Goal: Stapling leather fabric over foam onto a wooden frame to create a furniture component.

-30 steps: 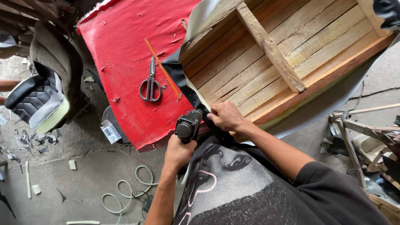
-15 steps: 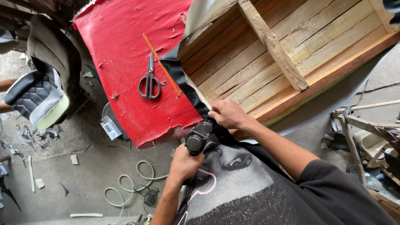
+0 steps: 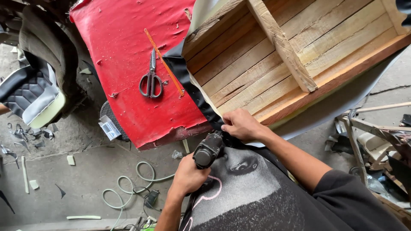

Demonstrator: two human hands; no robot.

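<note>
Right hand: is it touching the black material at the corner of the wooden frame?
Touching. The head view shows the right hand pressed flat on the black material at the wooden frame corner, no gap visible.

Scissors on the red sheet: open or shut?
Shut. The scissors lie flat on the red sheet, blades together pointing away from the person, handle loops side by side, beside the orange strip.

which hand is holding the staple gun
The left hand grips the black staple gun; the right hand instead presses flat on the black fabric at the wooden frame's edge.
</note>
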